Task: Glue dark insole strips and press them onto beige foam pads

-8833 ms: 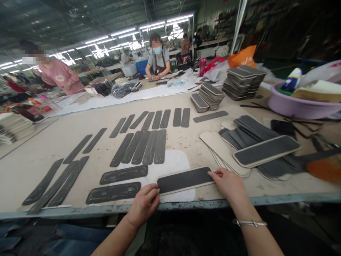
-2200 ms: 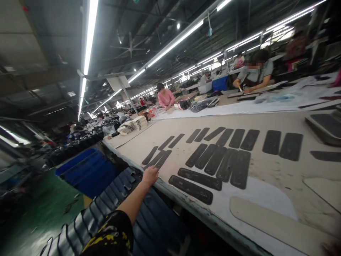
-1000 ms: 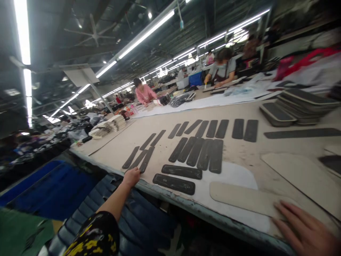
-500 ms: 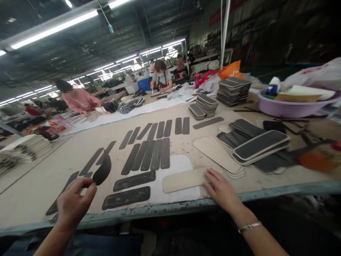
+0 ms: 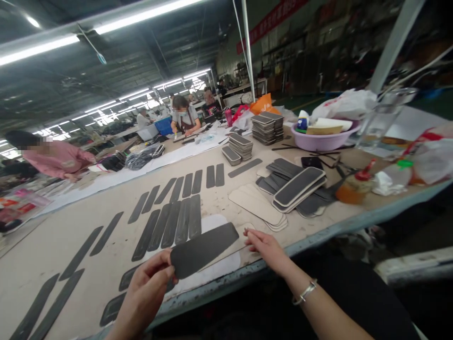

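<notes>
My left hand (image 5: 146, 288) pinches the left end of a black leather strip (image 5: 205, 248) with rounded ends. The strip slants over a pale sheet (image 5: 230, 264) near the table's front edge and hides most of the beige piece beneath it. Just off its far right end is my right hand (image 5: 265, 248), fingers loosely bent and holding nothing that I can see. Several black strips (image 5: 182, 219) with a glossy look lie in a row beyond my left hand. More strips (image 5: 81, 252) lie to the left, and another row (image 5: 187, 184) lies farther back.
To the right are beige pieces (image 5: 256, 203) and a pile of black pieces with pale-edged pads (image 5: 300, 184). Behind them stand stacked pads (image 5: 267, 127), a purple basin (image 5: 322, 139) and a jar of orange liquid (image 5: 354, 186). Two co-workers (image 5: 184, 118) work across the table.
My left hand has brought the black strip rightward, from above the left strips to over the beige piece. My right hand has lifted off the beige piece. The view has turned right.
</notes>
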The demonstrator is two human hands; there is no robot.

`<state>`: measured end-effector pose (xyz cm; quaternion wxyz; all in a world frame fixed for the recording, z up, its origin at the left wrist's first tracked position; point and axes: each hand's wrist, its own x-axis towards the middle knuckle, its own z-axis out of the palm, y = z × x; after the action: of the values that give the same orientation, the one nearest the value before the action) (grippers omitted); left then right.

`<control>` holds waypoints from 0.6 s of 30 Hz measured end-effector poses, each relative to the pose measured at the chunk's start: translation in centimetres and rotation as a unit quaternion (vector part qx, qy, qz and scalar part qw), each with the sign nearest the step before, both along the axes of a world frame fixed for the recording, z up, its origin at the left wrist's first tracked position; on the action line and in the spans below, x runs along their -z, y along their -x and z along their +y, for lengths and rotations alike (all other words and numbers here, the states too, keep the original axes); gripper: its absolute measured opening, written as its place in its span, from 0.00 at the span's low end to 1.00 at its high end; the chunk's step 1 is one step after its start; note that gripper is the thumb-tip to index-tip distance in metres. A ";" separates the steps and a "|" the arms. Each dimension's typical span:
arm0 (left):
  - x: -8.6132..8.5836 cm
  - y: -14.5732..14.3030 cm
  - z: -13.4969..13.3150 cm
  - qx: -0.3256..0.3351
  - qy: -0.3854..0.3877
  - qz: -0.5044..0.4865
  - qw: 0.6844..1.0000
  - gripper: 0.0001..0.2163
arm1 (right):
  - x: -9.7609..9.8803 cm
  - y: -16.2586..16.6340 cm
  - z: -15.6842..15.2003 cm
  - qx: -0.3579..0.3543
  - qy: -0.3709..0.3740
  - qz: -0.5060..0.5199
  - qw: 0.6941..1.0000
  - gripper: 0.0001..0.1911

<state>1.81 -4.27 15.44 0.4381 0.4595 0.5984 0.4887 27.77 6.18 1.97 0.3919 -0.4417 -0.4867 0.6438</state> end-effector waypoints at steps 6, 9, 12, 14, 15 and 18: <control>0.7 -1.5 0.2 -0.003 0.028 -0.006 1.000 0.09 | -0.2 -0.5 0.8 0.017 0.029 -0.006 0.999 0.26; 0.4 -2.2 0.1 0.001 0.025 -0.032 0.999 0.09 | -0.2 -0.5 1.0 0.014 0.051 -0.010 0.999 0.23; 0.1 -2.7 -0.3 -0.013 0.025 -0.062 0.998 0.09 | 0.1 0.0 0.9 -0.018 0.066 -0.014 0.998 0.18; -0.1 -2.8 -0.5 -0.022 0.026 -0.074 0.997 0.10 | 0.4 0.3 0.7 -0.037 0.070 -0.018 0.997 0.17; -0.2 -2.7 -0.6 -0.021 0.025 -0.075 0.997 0.10 | 0.6 0.4 0.6 -0.044 0.072 -0.018 0.996 0.17; -0.2 -2.3 -0.9 -0.008 0.023 -0.073 0.997 0.10 | 0.6 0.6 0.4 -0.053 0.074 -0.010 0.996 0.19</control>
<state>4.15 -5.14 15.64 0.4873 0.4077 0.5798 0.5100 27.20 6.63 1.33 0.3185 -0.4492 -0.4643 0.6936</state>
